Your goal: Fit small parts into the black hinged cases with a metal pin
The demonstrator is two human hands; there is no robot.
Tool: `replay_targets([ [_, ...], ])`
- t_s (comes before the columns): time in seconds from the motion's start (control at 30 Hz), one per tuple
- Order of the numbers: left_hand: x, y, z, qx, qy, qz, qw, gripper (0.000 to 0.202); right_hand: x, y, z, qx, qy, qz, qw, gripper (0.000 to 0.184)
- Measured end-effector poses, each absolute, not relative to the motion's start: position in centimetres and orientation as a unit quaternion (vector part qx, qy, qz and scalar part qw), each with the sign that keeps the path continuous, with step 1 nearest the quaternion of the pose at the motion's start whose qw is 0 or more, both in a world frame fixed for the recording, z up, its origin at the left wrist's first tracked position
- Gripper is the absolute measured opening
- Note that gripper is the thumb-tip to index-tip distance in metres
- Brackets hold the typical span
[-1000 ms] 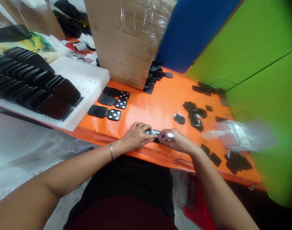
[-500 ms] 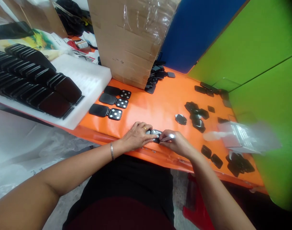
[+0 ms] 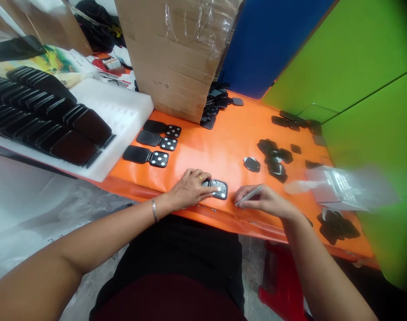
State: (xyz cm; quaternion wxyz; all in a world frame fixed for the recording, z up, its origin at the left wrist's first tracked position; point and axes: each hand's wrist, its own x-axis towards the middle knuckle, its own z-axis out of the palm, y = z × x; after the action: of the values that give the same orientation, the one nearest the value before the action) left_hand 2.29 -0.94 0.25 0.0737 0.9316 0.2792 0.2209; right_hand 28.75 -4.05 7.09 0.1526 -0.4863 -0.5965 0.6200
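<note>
My left hand [image 3: 190, 189] lies flat on a small black hinged part [image 3: 218, 188] with white dots, near the front edge of the orange table [image 3: 220, 142]; a fingertip presses its dotted square. My right hand [image 3: 265, 200] sits a little to the right of that part and holds thin metal tweezers [image 3: 248, 195], tips pointing left. Three finished black parts with dotted squares [image 3: 159, 159] lie in a row to the left.
A white foam tray [image 3: 123, 111] with several black covers stands at the left. A cardboard box [image 3: 177, 53] is behind. Loose black pieces [image 3: 273, 158] lie at the right, with a clear plastic bag [image 3: 337, 189]. Green panels [image 3: 357, 67] wall the right side.
My right hand has drawn back to the right with the tweezers, away from the black part, whose dotted square now shows. My left hand stays on the part.
</note>
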Motion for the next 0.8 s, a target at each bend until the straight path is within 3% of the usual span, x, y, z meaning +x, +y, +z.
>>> replay_targets([
  [0.1,2.2,-0.8,0.3,0.934,0.271,0.221,0.069,0.027,28.1,-5.1,6.4,-0.540,-0.522,0.581,0.312,0.028],
  [0.2,2.2,-0.8,0.3,0.933,0.273,0.226,0.069,0.028,26.5,-4.6,5.1,-0.556,-0.502,0.548,0.372,0.034],
  [0.3,2.2,-0.8,0.2,0.932,0.273,0.228,0.069,0.028,25.2,-3.5,4.2,-0.585,-0.569,0.470,0.336,0.030],
  [0.5,2.3,-0.8,0.3,0.930,0.281,0.218,0.091,0.028,24.3,-3.0,4.2,-0.594,-0.724,0.263,0.230,0.005],
  [0.8,4.0,-1.6,2.0,0.917,0.338,0.184,0.108,0.035,24.7,-2.7,4.9,-0.604,-0.700,0.315,0.213,0.005],
])
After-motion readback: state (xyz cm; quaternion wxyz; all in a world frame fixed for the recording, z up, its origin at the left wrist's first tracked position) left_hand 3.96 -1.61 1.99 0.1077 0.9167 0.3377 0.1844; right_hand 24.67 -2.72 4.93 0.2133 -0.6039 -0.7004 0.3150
